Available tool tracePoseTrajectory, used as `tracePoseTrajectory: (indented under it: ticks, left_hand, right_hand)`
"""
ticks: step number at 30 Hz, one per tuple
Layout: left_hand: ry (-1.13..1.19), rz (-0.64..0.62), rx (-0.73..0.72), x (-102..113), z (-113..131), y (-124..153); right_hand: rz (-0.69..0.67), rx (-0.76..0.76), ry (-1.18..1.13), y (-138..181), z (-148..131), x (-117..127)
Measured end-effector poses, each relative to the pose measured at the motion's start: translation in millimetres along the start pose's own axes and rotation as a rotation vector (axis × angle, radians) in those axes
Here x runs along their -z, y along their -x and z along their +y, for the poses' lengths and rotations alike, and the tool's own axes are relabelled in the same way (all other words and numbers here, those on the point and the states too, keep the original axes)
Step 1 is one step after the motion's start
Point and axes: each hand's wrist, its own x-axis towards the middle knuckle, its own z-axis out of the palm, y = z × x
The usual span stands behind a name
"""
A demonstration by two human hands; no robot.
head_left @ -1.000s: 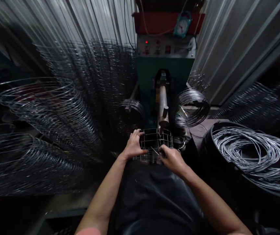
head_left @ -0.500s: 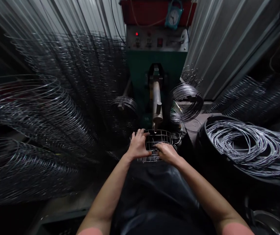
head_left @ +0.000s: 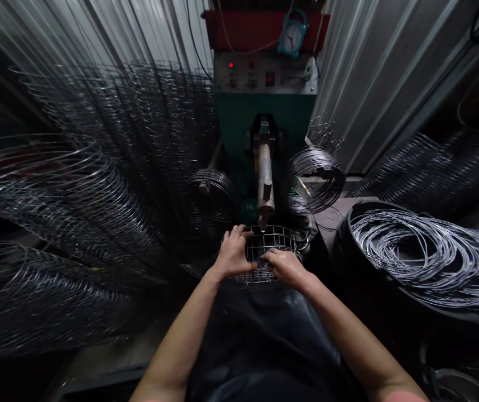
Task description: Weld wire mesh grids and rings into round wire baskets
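Your left hand (head_left: 233,255) half-open, clasped round wire basket (head_left: 272,246) at left edge; right hand (head_left: 284,267) curled, right edge, hold unclear.

wire grid (head_left: 274,246): silver, squared pattern | 12 o'clock of it: machine (head_left: 264,106) green, board (head_left: 243,33) red, clock (head_left: 292,38) turquoise | 3 o'clock: tub (head_left: 342,237) black

- The person's bare left hand (head_left: 234,254) has moved rightward against the upright green machine (head_left: 264,106).
- The silvery wire-mesh basket (head_left: 277,240) has shifted the same way, so the grey cylindrical metal arm (head_left: 266,173), which earlier pointed down nearer its right side, now points left of its middle.
- The bare right hand (head_left: 285,265) is closer to the left (the gap between them has narrowed).
- The whole view has swung, placing the machine further left.
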Motion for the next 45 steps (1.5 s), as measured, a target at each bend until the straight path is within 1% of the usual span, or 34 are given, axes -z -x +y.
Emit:
tracePoseTrajectory:
  ticks: [8,12,16,19,21,23,24,26,27,29,31,32,34,36,38,39,41,43,45]
  left_hand:
    - [0.042,-0.024,-0.009,11,0,-13]
    - [0.022,-0.034,0.013,9,1,-13]
    - [0.008,0.000,0.025,5,1,-16]
    - [-0.005,0.034,0.030,7,-1,-28]
    - [-0.027,0.043,0.043,9,-2,-37]
    - [-0.026,0.036,0.056,10,-3,-42]
    - [-0.019,0.032,0.061,10,-3,-43]
    - [-0.006,0.032,0.064,9,-4,-44]
    - [-0.004,0.033,0.067,8,-5,-44]
    - [-0.001,0.032,0.075,5,-6,-45]
    - [0.011,0.037,0.087,3,-8,-48]
    - [0.013,0.043,0.093,3,-9,-51]
    - [0.006,0.058,0.108,3,-11,-57]
    - [-0.001,0.070,0.137,5,-12,-64]
    - [-0.008,0.074,0.160,8,-11,-70]
    - [-0.009,0.069,0.165,10,-11,-73]
    - [-0.007,0.052,0.162,13,-10,-75]
    - [0.019,0.019,0.149,16,-14,-73]
    - [0.082,-0.032,0.129,17,-26,-65]
  right_hand:
    - [0.021,-0.002,0.029,-8,3,6]
    - [0.060,-0.031,0.036,-5,3,1]
    - [0.065,-0.068,0.068,-6,3,-1]
    - [0.086,-0.116,0.085,-17,3,3]
    - [0.116,-0.146,0.057,-24,4,6]
    - [0.207,-0.169,-0.036,-24,7,4]
    - [0.285,-0.175,-0.116,-21,10,2]
    - [0.458,-0.186,-0.350,-10,17,-8]
    - [0.519,-0.198,-0.495,-1,22,-15]
    - [0.552,-0.258,-0.788,19,32,-36]
    - [0.528,-0.368,-0.997,41,42,-65]
    - [0.527,-0.428,-1.048,52,45,-81]
    - [0.558,-0.510,-1.059,73,50,-116]
    - [0.621,-0.542,-0.991,90,53,-146]
    - [0.683,-0.551,-0.931,103,55,-167]
    - [0.709,-0.562,-0.931,107,56,-171]
    - [0.744,-0.622,-1.033,109,61,-170]
    - [0.780,-0.719,-1.261,106,68,-156]
    - [0.814,-0.782,-1.496,101,77,-140]
